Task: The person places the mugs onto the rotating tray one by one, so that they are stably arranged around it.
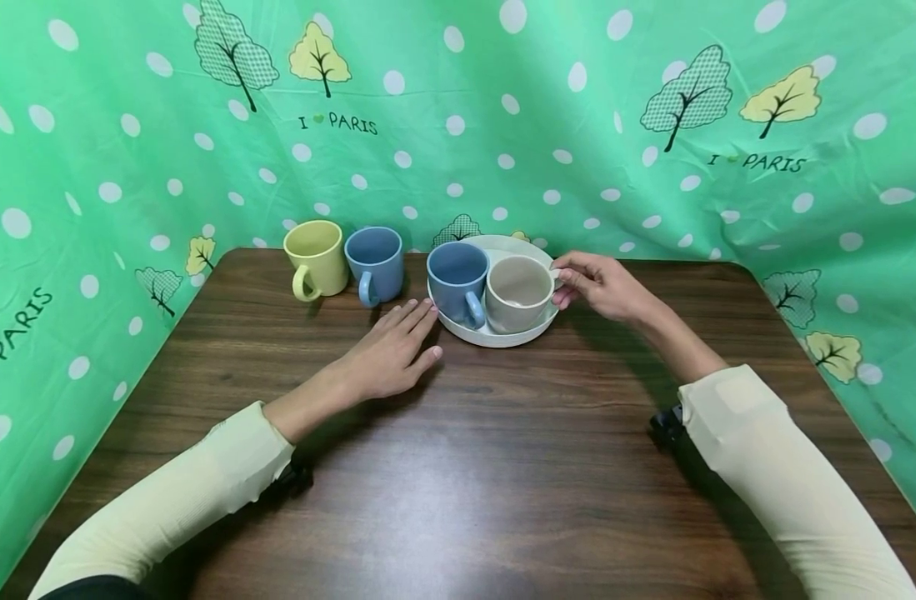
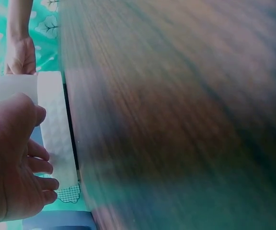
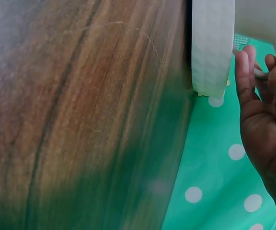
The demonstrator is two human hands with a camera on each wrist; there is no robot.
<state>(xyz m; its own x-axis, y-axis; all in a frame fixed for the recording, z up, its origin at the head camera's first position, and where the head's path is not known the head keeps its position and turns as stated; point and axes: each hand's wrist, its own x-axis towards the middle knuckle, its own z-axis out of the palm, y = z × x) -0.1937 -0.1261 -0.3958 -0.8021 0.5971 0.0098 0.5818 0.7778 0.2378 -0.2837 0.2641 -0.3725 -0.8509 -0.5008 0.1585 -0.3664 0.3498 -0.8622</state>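
A round white tray [image 1: 495, 339] lies toward the table's far edge and bears two mugs. On its right half stands a greyish-beige mug [image 1: 513, 310]; beside it, on the left, is a blue mug [image 1: 452, 287] with its handle toward the front. My right hand [image 1: 606, 289] pinches the beige mug's handle [image 3: 261, 74] between thumb and fingers. Fingers extended, my left hand [image 1: 388, 354] reaches the tray's left side, fingertips right at the rim. In the left wrist view, that hand [image 2: 13, 158] overlaps the tray's textured side wall [image 2: 56, 129].
Left of the tray, a second blue mug [image 1: 386, 271] and a yellow mug [image 1: 324, 258] stand upright on the dark wooden table [image 1: 503, 467]. A green polka-dot curtain [image 1: 458, 158] hangs behind the table and along its sides.
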